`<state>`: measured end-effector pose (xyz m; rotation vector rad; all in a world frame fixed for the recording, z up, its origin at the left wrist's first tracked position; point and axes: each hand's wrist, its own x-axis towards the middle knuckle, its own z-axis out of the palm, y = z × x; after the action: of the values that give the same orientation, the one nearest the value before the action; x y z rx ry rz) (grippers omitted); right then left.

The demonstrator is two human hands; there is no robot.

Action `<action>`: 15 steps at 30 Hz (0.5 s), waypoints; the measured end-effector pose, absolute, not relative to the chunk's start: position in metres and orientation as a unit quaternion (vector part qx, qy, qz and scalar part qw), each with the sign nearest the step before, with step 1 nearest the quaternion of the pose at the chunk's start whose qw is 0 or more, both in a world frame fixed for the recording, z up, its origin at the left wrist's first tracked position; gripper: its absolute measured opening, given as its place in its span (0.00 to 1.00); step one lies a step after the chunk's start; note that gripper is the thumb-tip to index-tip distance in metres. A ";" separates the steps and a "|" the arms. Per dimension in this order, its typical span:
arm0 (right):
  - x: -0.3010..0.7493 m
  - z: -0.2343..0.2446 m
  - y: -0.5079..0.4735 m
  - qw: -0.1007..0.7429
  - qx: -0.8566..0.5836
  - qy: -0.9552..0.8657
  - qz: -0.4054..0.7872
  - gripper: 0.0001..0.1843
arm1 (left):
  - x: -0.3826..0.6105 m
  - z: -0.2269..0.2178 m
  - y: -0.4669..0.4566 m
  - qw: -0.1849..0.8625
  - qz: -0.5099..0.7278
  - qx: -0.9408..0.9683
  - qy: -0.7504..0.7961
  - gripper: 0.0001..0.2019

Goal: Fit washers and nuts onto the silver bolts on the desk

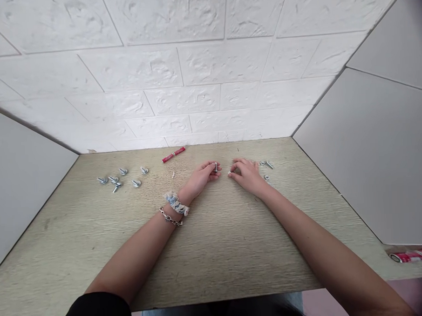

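Observation:
My left hand [200, 178] is closed on a small metal bolt [216, 167], pinched upright between thumb and fingers above the middle of the board. Facing it across a short gap is my right hand [247, 176], its thumb and forefinger pinching a small light-coloured piece [229, 173], too small to name. Beyond the right hand lie a loose bolt [270, 165], a nut [262, 163] and a round nut or washer [267, 177]. On the left side rest several bolts with washers or nuts on them, among them one bolt [144, 170] and another [136, 183].
A red tube [173, 155] lies near the back wall [201, 100], with a small pale scrap [173, 174] in front of it. Grey panels [378, 146] flank the wooden board [215, 251]. Another red tube-like item [413, 255] sits at the right front corner.

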<state>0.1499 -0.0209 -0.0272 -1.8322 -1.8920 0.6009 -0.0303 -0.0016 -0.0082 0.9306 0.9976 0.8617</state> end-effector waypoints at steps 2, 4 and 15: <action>0.151 -0.029 -0.020 0.224 -0.660 -0.684 0.217 0.03 | -0.031 -0.009 -0.002 0.690 0.385 0.420 0.447 0.07; 0.151 -0.030 -0.020 0.234 -0.656 -0.684 0.217 0.04 | -0.031 -0.009 -0.001 0.690 0.383 0.423 0.446 0.07; 0.150 -0.028 -0.020 0.279 -0.638 -0.686 0.209 0.05 | -0.031 -0.011 -0.002 0.687 0.385 0.429 0.442 0.07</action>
<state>0.1498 -0.0201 -0.0281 -1.7119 -1.8401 0.5614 -0.0313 -0.0015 -0.0105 0.9598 0.9903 0.8625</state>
